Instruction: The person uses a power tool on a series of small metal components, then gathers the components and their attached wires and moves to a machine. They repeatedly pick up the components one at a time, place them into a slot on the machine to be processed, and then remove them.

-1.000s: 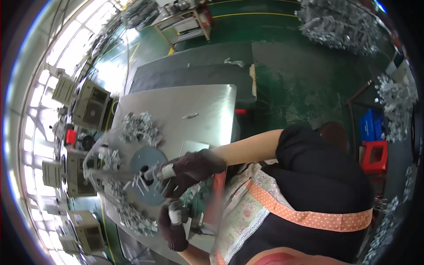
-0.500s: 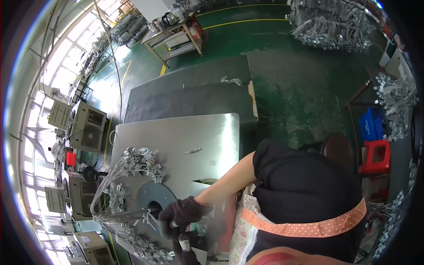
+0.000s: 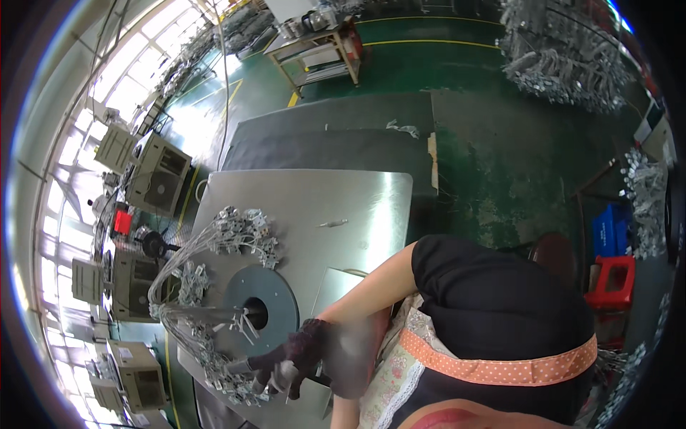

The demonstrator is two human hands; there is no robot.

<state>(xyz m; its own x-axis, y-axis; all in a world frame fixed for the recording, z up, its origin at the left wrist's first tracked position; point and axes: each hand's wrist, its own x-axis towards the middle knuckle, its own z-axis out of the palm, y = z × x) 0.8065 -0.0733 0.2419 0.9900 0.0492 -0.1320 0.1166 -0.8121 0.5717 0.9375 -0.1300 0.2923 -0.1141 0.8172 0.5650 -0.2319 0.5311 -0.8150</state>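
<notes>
My right hand (image 3: 296,350), in a dark knitted glove, reaches over the near edge of a bundle of grey cables with metal connectors (image 3: 221,382). Its fingers are spread, pointing left and down. Behind it, smeared by motion, is my left hand (image 3: 350,365), close to my apron; its fingers cannot be made out. A flat grey disc (image 3: 275,286) with a dark centre hole stands beside my right hand. Several thin pale strips (image 3: 246,327) stick out near the hole. More cable connectors (image 3: 246,232) curve round the disc's far side.
Under all this is a shiny metal tabletop (image 3: 307,189), with a small slim tool (image 3: 332,223) lying on it. A box-like tray (image 3: 332,286) sits by my right forearm. Beige machines (image 3: 157,171) line the left. A red stool (image 3: 611,282) and blue crate (image 3: 611,229) stand at right.
The view has shifted, so the table sits further right. My right hand has moved off the disc's hole toward the near connectors, fingers spreading. My left hand has drawn back toward my body.
</notes>
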